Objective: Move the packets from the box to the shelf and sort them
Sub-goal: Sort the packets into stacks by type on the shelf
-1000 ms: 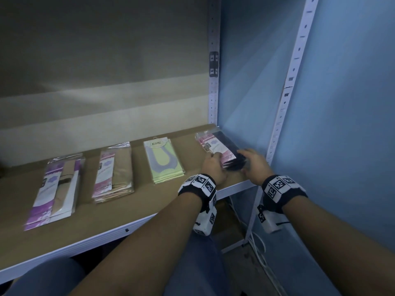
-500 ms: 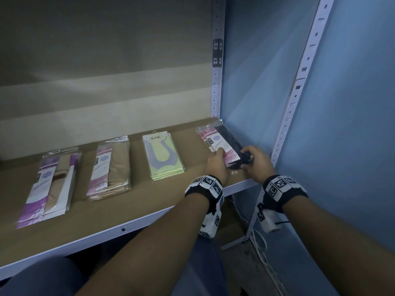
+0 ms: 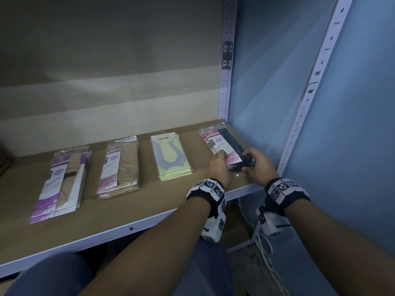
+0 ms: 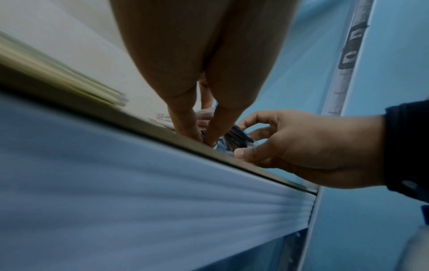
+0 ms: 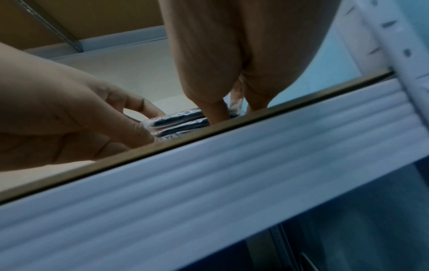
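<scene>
A stack of black packets with pink labels [image 3: 224, 142] lies at the right end of the brown shelf [image 3: 149, 206]. My left hand [image 3: 221, 157] holds the stack's near left corner, fingers on top. My right hand [image 3: 245, 160] curls round its near right corner, thumb at the front edge. In the left wrist view the right hand [image 4: 250, 135] wraps the dark packet ends [image 4: 236, 135]. The right wrist view shows the left hand [image 5: 144, 121] pinching the layered packets [image 5: 176, 119]. The box is out of view.
Three other piles lie on the shelf: green packets [image 3: 171, 159], beige packets with pink labels [image 3: 119, 167] and purple-labelled ones [image 3: 62, 180]. White perforated uprights [image 3: 226, 82] [image 3: 310, 92] and a blue wall [image 3: 352, 124] close the right side. A white cable [image 3: 265, 253] runs below.
Both hands stay on the black stack and shift only slightly at its near end. The head view has moved a little; the other piles lie where they were.
</scene>
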